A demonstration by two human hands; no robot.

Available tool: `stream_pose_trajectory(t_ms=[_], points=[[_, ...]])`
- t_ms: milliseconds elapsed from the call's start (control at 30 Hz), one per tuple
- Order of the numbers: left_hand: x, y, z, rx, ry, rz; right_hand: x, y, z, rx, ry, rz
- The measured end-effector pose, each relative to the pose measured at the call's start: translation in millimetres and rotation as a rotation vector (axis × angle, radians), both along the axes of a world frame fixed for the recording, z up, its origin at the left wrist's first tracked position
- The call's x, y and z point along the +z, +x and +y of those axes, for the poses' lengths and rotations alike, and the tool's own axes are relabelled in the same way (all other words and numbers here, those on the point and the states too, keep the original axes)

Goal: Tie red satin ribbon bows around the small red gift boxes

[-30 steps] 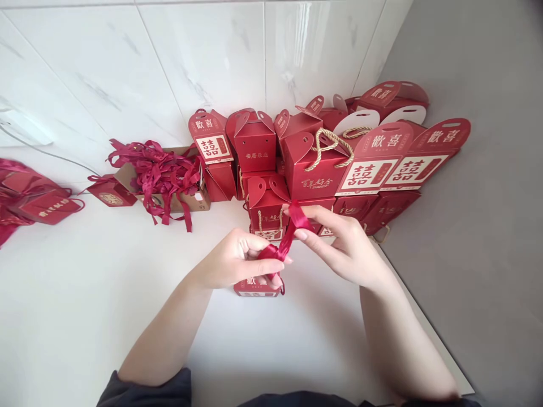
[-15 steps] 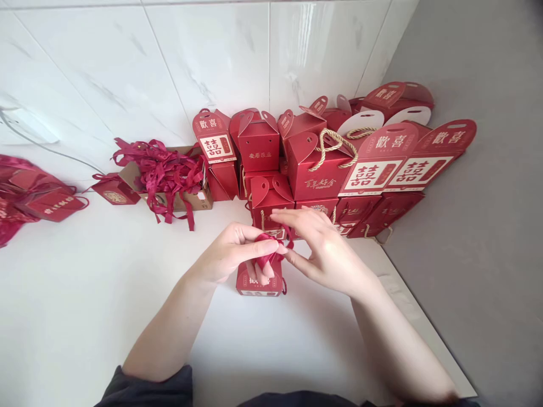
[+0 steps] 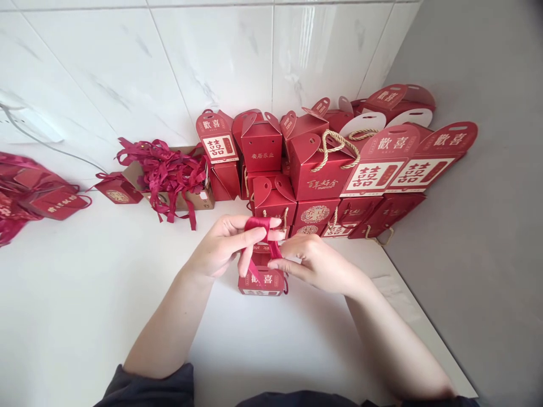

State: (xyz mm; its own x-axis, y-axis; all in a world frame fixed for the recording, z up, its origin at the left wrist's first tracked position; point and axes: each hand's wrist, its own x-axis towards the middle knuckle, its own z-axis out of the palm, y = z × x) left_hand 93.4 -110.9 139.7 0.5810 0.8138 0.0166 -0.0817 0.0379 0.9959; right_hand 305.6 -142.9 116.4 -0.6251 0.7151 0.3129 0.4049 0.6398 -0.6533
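A crimson satin ribbon (image 3: 257, 222) loops around the fingers of my left hand (image 3: 227, 243), with the thumb pressing it in place. One loose tail hangs below that hand. My right hand (image 3: 314, 260) pinches another stretch of the ribbon between thumb and fingers, just to the right and slightly lower. Under both hands a small red gift box (image 3: 262, 281) with white and gold characters rests on the white table. A dark red cord shows at its right side. The hands and ribbon hide part of the box's far side.
Red gift boxes (image 3: 322, 175), some with gold rope handles, are stacked along the tiled wall. Left of them a cardboard box (image 3: 199, 199) overflows with crimson ribbons (image 3: 169, 175). A small red box (image 3: 117, 189) and a pile of red boxes (image 3: 55, 198) lie farther left. A grey wall (image 3: 479, 226) bounds the right.
The bunched ribbon is now spread into a flat loop around my left fingers, with a tail hanging. My right hand has moved down and closed on the ribbon.
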Motion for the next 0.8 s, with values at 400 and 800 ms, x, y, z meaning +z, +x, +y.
stream_pose_trajectory(t_ms=[400, 800], points=[[5.1, 10.6, -8.5, 0.061, 0.430, 0.537, 12.4, 14.8, -9.0, 0.142, -0.204, 0.577], [10.3, 10.1, -10.4, -0.229, 0.048, 0.269, -3.8, 3.1, 5.0, -0.118, 0.231, 0.434]])
